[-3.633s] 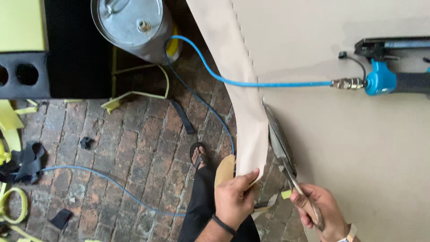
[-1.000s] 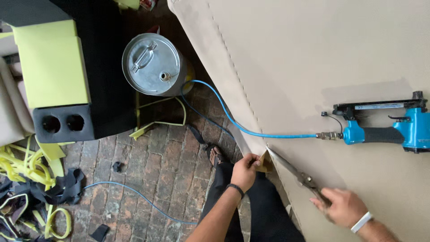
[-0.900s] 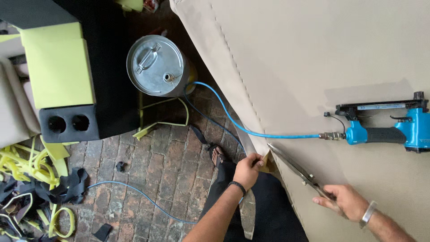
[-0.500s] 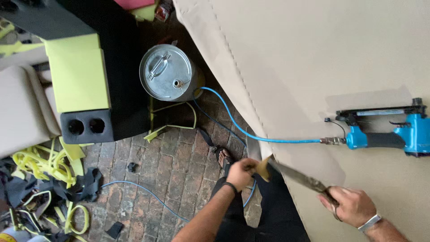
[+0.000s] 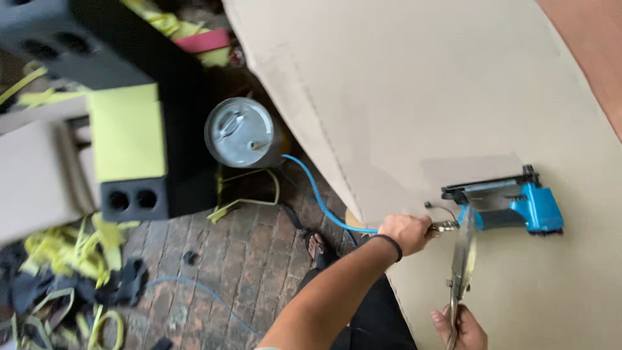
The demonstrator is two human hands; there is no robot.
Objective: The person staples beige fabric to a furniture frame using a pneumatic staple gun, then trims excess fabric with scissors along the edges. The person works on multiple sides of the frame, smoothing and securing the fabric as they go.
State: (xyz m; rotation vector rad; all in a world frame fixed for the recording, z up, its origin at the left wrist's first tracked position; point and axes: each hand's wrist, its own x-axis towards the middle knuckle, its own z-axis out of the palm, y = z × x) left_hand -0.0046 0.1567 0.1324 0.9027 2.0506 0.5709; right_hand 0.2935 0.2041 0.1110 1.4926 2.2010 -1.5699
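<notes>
My left hand (image 5: 407, 233) is closed around the blue air hose (image 5: 317, 194), just where it meets the brass coupling of the blue pneumatic stapler (image 5: 512, 206). The stapler lies on its side on the beige fabric-covered panel (image 5: 440, 91). My right hand (image 5: 461, 328), at the bottom edge of the view, grips the handles of long metal scissors (image 5: 462, 262). Their blades point straight up and end just under the stapler's coupling. A dark band circles my left wrist.
A round metal can (image 5: 242, 132) stands on the brick floor (image 5: 246, 259) beside the panel's edge. To the left is a black block with two holes (image 5: 133, 199) under yellow-green foam (image 5: 126, 133). Yellow strips and dark scraps (image 5: 78, 279) litter the lower left. My dark-clad legs and a sandalled foot (image 5: 316, 246) are below.
My left hand has left the panel's fabric edge and moved right onto the hose at the stapler. The scissors have swung from a slant to pointing upright. The view has shifted left.
</notes>
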